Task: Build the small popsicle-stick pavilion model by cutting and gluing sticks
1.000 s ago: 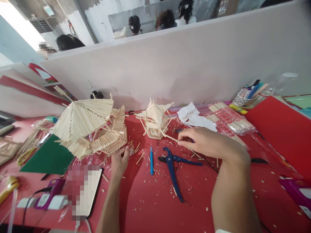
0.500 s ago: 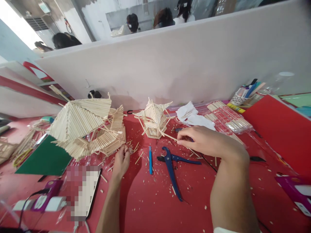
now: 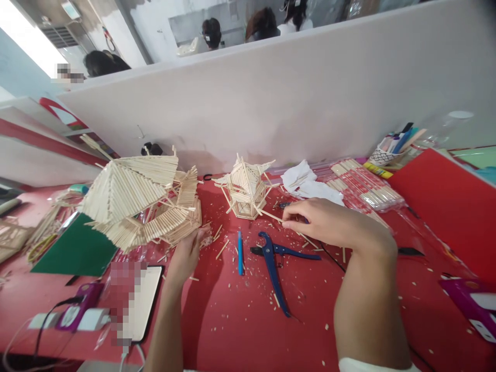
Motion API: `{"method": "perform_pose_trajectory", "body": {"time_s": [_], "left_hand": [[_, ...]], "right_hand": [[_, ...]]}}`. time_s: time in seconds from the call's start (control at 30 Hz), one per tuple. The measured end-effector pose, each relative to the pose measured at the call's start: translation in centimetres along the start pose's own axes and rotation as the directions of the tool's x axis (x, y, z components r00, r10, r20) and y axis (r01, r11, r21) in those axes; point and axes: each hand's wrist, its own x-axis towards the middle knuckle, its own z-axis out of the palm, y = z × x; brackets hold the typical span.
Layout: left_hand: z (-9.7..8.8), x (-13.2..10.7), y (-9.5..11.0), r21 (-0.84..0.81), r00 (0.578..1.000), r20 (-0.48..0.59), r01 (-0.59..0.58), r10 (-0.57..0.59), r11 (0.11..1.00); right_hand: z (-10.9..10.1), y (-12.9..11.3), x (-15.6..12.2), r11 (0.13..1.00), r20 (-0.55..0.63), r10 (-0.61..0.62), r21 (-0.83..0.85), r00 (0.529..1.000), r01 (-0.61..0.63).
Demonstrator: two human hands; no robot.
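My right hand (image 3: 329, 223) lies on the red table (image 3: 240, 320), fingers pinched on a thin wooden stick (image 3: 271, 215) that reaches to the small stick pavilion (image 3: 245, 188). My left hand (image 3: 186, 254) rests curled at the base of the large stick roof model (image 3: 139, 201), fingertips among wood scraps; what it holds is too small to make out. Blue cutting pliers (image 3: 274, 266) and a blue pen (image 3: 240, 253) lie between my hands.
A phone (image 3: 145, 299) and a purple plug on a power strip (image 3: 75, 315) sit front left, with a green sheet (image 3: 75, 250) beside them. White tissue (image 3: 306, 183), packs of sticks (image 3: 366, 186), a pen cup (image 3: 387, 152) and red card (image 3: 449, 206) lie right. A white partition (image 3: 271, 103) stands behind.
My left hand has slid a little left and nearer the base of the large roof model. My right hand has kept its pinch on the stick, hardly moving.
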Motion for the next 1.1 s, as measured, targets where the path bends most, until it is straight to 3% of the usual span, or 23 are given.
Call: {"method": "perform_pose_trajectory", "body": {"time_s": [0.3, 0.47, 0.67, 0.9, 1.1], "left_hand": [[0.7, 0.9, 0.5, -0.221, 0.996, 0.027, 0.091, -0.087, 0.971], [0.1, 1.2, 1.2, -0.131, 0.998, -0.003, 0.068, -0.069, 0.989], [-1.2, 1.2, 1.5, -0.045, 0.996, 0.090, 0.015, -0.011, 0.999], [-0.8, 1.3, 1.3, -0.140, 0.989, -0.039, 0.137, -0.144, 0.981], [-0.6, 1.3, 1.0, -0.006, 0.983, -0.134, 0.127, -0.127, 0.992]], "right_hand": [[-0.2, 0.1, -0.4, 1.000, -0.034, -0.015, 0.022, 0.999, 0.015], [-0.2, 0.3, -0.5, 1.000, -0.015, -0.004, 0.024, 1.000, 0.005], [-0.1, 0.3, -0.5, 1.000, -0.028, 0.002, 0.024, 1.000, -0.002], [-0.1, 0.4, -0.6, 0.999, -0.028, -0.022, 0.033, 0.999, 0.023], [-0.4, 0.1, -0.7, 1.000, -0.028, -0.007, 0.030, 1.000, 0.008]]}}
